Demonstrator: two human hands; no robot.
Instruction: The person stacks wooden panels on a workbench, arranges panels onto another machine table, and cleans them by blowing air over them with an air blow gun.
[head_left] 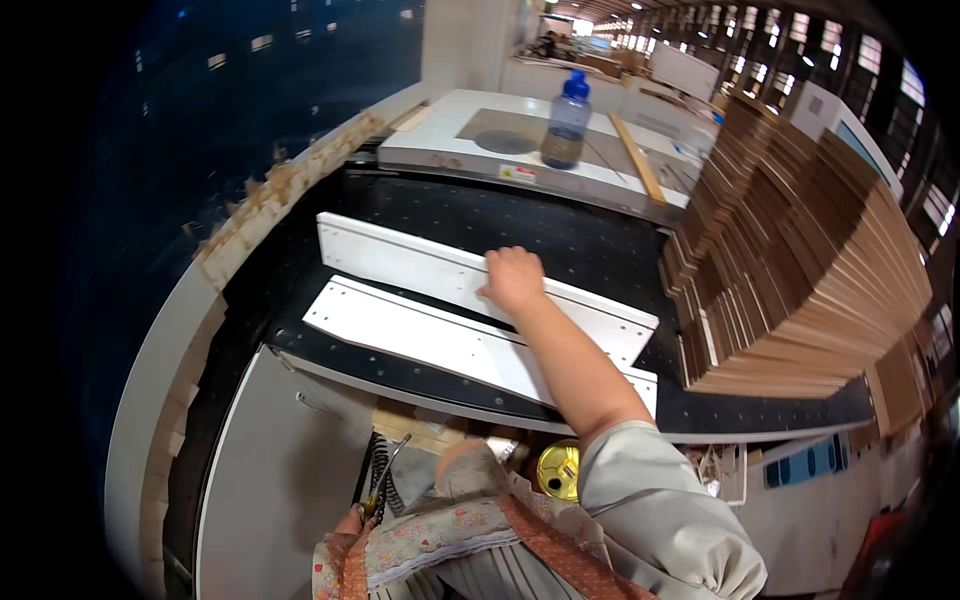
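My right hand (515, 280) is closed over the top edge of a long white board (400, 248), which is tilted up on its edge and shows a groove and small drilled holes. A second white board (430, 335) of similar length, also grooved and drilled, lies flat on the near side of it. Low at the left, my left hand (352, 522) is closed around an air blow gun (388, 476) with a thin metal nozzle, beside a black coiled hose (378, 462). A sleeve partly covers that hand.
Under the boards is a black dotted worktop (420, 200). A tall stack of brown panels (800, 270) stands at the right. Behind, a blue-capped bottle (566, 125) and a wooden strip (637, 158) rest on a white ledge. A yellow tin (558, 470) sits below the front edge.
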